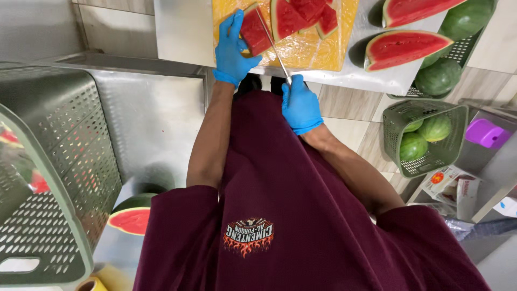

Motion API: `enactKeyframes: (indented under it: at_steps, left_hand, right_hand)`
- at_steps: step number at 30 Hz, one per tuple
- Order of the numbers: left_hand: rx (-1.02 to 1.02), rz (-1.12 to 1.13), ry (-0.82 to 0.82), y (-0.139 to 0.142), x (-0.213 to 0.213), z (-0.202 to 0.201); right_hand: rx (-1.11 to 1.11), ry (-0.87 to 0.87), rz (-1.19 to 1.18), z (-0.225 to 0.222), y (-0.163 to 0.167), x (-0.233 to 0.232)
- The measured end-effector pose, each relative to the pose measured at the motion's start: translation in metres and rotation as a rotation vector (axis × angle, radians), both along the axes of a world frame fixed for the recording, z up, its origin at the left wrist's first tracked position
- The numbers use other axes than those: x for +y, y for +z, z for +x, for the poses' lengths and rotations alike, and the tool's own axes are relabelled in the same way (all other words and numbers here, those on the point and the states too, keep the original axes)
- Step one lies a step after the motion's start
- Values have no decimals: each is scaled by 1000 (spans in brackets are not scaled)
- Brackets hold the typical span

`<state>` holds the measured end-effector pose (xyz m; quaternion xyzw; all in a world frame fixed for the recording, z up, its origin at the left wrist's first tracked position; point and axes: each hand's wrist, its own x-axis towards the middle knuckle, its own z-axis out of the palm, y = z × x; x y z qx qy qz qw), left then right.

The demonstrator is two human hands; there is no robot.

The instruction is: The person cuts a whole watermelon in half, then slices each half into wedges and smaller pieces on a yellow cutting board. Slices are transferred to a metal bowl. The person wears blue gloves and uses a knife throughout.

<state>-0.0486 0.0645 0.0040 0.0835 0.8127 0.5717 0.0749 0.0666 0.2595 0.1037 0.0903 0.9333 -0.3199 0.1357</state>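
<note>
My left hand (233,47), in a blue glove, presses on a red watermelon wedge (255,33) lying on a yellow cutting board (307,48). My right hand (299,105), also gloved in blue, grips the handle of a long knife (273,46). Its blade runs along the right side of that wedge. More cut watermelon pieces (301,16) lie further back on the board. My maroon shirt fills the lower middle of the view.
Two large watermelon halves (406,48) rest on the steel counter (377,78) at right. Whole melons fill a green basket (425,137) on the floor and another crate (458,48) behind. A green perforated crate (48,178) stands at left, with a cut melon (132,218) beside it.
</note>
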Motion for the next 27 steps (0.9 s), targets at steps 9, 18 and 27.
enactKeyframes:
  at_steps: [9, 18, 27]
  left_hand:
    - [30, 2, 7, -3, -1, 2]
    - [-1, 38, 12, -5, 0, 2]
    - [-7, 41, 31, -11, 1, 4]
  right_hand:
    - [-13, 6, 39, 9, -2, -2]
    - [-23, 17, 23, 5, 4, -4]
    - [-50, 17, 10, 1, -5, -5]
